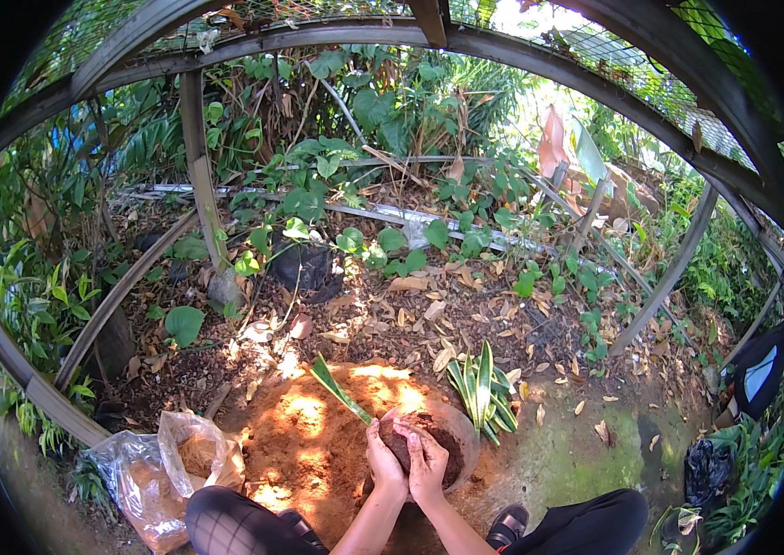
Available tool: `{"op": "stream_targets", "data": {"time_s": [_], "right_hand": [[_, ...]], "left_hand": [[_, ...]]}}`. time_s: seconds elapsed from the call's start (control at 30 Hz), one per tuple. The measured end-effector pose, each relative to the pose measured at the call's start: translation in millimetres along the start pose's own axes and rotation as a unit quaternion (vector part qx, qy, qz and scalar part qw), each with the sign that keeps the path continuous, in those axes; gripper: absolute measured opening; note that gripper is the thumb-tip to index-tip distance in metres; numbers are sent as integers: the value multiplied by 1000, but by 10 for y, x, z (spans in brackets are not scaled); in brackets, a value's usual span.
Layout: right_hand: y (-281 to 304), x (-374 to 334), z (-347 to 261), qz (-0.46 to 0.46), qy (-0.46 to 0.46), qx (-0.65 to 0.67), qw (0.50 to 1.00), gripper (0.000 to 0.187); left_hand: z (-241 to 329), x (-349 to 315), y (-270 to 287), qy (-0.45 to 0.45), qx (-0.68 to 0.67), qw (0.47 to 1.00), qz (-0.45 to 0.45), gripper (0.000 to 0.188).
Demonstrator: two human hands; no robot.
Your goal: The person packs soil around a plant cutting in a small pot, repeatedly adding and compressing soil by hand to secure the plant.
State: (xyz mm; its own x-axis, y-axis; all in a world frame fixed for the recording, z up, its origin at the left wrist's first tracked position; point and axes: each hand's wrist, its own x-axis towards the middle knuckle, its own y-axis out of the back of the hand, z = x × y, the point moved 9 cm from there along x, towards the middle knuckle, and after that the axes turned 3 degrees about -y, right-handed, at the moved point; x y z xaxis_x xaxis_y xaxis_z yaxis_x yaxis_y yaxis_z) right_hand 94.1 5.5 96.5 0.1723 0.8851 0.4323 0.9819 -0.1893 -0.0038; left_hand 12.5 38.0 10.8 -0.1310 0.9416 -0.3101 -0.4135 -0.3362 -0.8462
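My left hand (385, 461) and my right hand (427, 465) are cupped together, wrists close and fingertips nearly meeting, around dark soil (399, 448). Just past the left fingertips a green snake plant leaf (340, 392) with pale edges slants up to the left. Its lower end is hidden by that hand, so I cannot tell whether it is gripped. Behind and right of my hands, a round clear plastic tub (471, 446) holds more dark soil. Several yellow-edged snake plant leaves (483, 388) lie in a bunch at the tub's far right.
Reddish-brown soil (281, 435) spreads left of the tub. Clear plastic bags (145, 486) with brown material stand beside my left knee. Mossy ground (577, 444) lies to the right, with a black plastic bag (708, 472) farther out. Wooden posts (669, 273) and netting frame the space.
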Motion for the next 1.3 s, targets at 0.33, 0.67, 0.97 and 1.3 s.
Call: {"op": "stream_targets", "data": {"time_s": [0.33,0.67,0.97,1.3], "right_hand": [[-82,-128,591,55,-342,499,794,41],[-6,108,259,-27,-56,72,995,43],[15,83,300,-55,-148,80,984,36],[-83,78,287,-174,-158,124,964,55]], "left_hand": [[129,-38,-273,-10,-15,995,-100,34],[99,-23,-54,-19,82,996,-12,25],[112,-40,-110,-43,97,993,-54,25],[174,-12,-31,-21,189,982,-12,35]]}}
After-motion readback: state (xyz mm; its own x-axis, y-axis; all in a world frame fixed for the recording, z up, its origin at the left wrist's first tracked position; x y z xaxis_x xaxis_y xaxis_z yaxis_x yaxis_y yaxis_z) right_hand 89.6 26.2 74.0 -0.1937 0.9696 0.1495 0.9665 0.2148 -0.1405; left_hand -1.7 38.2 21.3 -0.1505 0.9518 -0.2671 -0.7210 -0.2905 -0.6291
